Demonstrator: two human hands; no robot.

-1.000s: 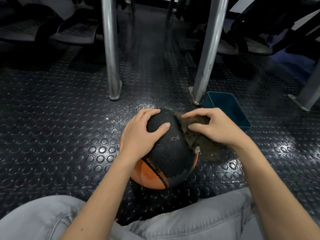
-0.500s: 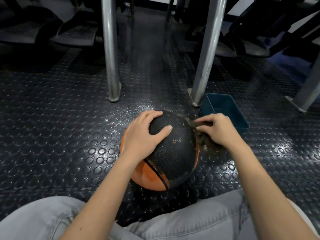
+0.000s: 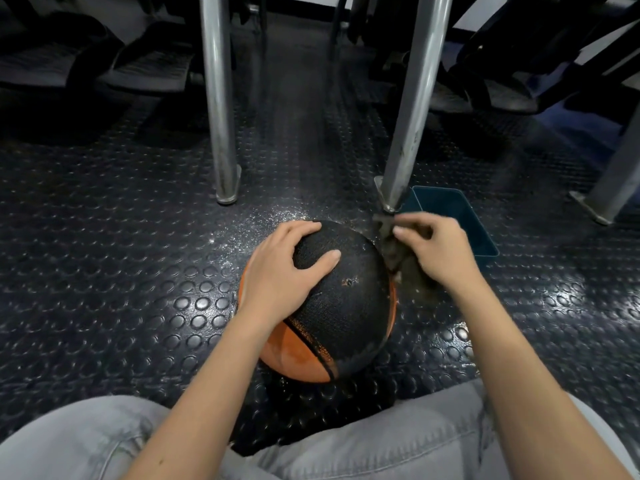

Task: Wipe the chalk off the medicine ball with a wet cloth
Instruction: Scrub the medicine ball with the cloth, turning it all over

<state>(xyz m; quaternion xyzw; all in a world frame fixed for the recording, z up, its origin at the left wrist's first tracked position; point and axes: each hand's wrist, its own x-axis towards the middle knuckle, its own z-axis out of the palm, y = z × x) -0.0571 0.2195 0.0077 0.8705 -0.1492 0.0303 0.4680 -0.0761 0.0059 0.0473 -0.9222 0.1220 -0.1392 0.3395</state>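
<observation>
A black and orange medicine ball sits on the studded rubber floor in front of my knees. My left hand lies spread over its upper left side, thumb across the black top, holding it still. Just off the ball's right side, my right hand grips a dark, bunched wet cloth, which hangs at the ball's upper right edge. Most of the cloth is hidden under my fingers. Whitish chalk dust speckles the floor behind the ball.
A dark teal rectangular tub stands right of the ball, behind my right hand. Two metal posts rise from the floor just beyond the ball. A third leg is at far right. My grey trouser legs fill the bottom.
My right hand has slid the cloth off the ball's top to its right edge and bunched it up. The left hand has stayed on the ball.
</observation>
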